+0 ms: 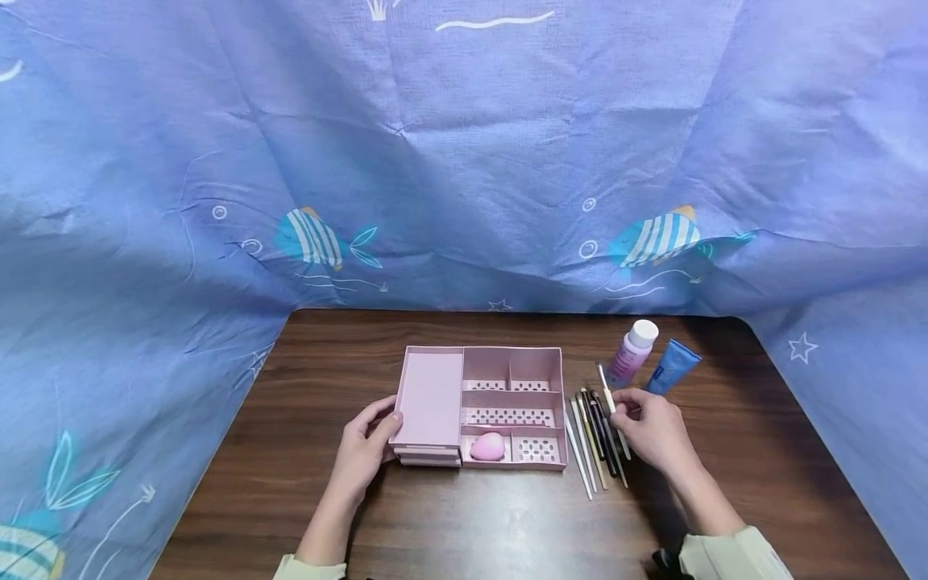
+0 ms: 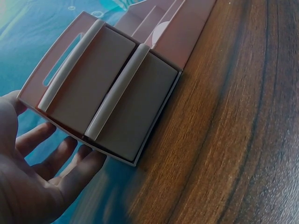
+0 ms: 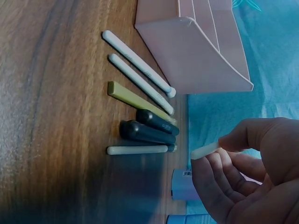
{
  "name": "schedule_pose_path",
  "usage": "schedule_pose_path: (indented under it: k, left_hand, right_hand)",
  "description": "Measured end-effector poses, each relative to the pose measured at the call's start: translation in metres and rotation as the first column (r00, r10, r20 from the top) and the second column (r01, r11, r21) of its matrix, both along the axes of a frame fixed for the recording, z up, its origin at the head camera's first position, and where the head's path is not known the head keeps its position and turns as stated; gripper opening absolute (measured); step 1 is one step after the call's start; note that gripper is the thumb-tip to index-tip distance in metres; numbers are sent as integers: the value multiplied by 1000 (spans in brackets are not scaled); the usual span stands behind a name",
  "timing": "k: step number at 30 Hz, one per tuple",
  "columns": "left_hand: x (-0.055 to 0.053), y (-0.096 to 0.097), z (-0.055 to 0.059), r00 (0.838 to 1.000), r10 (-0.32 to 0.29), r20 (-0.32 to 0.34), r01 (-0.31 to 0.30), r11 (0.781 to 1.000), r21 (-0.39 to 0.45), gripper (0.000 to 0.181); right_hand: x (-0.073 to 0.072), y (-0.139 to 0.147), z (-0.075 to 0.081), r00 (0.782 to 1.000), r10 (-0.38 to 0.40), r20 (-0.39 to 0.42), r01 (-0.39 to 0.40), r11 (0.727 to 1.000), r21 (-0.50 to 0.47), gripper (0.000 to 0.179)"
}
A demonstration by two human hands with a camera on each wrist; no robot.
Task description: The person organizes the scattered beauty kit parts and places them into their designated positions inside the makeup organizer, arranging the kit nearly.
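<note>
At the left side of a pink desk organizer (image 1: pixel 432 399), my left hand (image 1: pixel 360 447) rests its thumb on the top edge, with the other fingers against the side wall. The left wrist view shows these fingers (image 2: pixel 70 154) spread, beside the two front drawers (image 2: pixel 112 84). My right hand (image 1: pixel 658 431) pinches a slim white makeup brush (image 1: pixel 605 388) between thumb and fingertips, raised above the table. Its white handle end (image 3: pixel 205 150) shows in the right wrist view. Below lie several makeup brushes (image 3: pixel 140 70) with white, olive and black handles, side by side right of the organizer.
A pink makeup sponge (image 1: pixel 488 446) sits in the organizer's front compartment. Behind my right hand stand a lilac bottle (image 1: pixel 627 358) with a white cap and a blue tube (image 1: pixel 673 366). Blue fish-print cloth (image 1: pixel 464 177) hangs behind the dark wooden table (image 1: pixel 341 354).
</note>
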State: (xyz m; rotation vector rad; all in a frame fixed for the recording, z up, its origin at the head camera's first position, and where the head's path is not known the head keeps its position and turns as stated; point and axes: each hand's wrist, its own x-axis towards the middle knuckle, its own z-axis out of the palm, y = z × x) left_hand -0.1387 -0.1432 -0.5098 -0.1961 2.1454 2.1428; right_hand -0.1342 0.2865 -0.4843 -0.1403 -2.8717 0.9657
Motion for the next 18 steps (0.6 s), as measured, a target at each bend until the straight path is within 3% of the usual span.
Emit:
schedule_pose_path:
  k: [18]
  left_hand:
    - [1,1,3,1000,7,16,-7,1000,1,43]
  right_hand:
    - [-6,-4,6,999,30,-37,-31,999,-36,23]
